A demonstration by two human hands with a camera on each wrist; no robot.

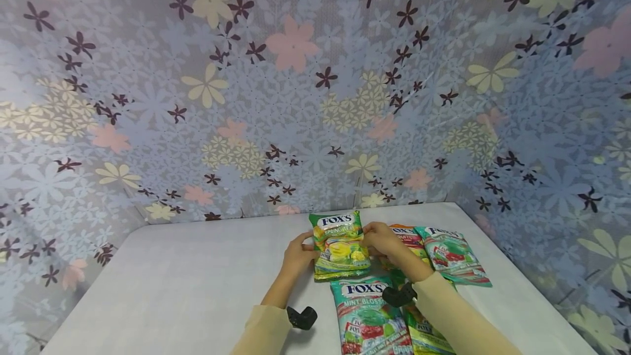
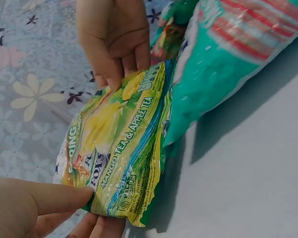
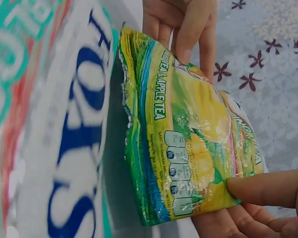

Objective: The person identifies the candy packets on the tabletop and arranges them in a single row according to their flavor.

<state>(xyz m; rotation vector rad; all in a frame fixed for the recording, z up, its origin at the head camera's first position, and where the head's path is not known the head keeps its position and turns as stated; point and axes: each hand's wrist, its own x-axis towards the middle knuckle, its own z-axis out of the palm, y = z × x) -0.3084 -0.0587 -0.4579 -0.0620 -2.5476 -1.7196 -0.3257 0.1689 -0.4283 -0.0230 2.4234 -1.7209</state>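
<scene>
A yellow-green Fox's Spring Tea candy bag [image 1: 341, 246] is held between both hands at the table's far middle. My left hand [image 1: 298, 256] pinches its left edge, the thumb [image 2: 64, 197] on the printed front and the fingers behind. On the opposite edge my right hand [image 1: 383, 241] pinches it, thumb [image 3: 268, 188] in front and fingers beneath. A green Mint Blossom candy bag [image 1: 372, 319] lies just nearer than the held bag. In the right wrist view that bag [image 3: 84, 119] fills the left side.
A red-orange Fruits candy bag [image 1: 410, 239] and another green Fox's bag [image 1: 453, 256] lie to the right. Part of a yellow-green bag [image 1: 428, 338] shows under the right forearm. Floral cloth [image 1: 296, 97] stands behind the white table [image 1: 172, 284].
</scene>
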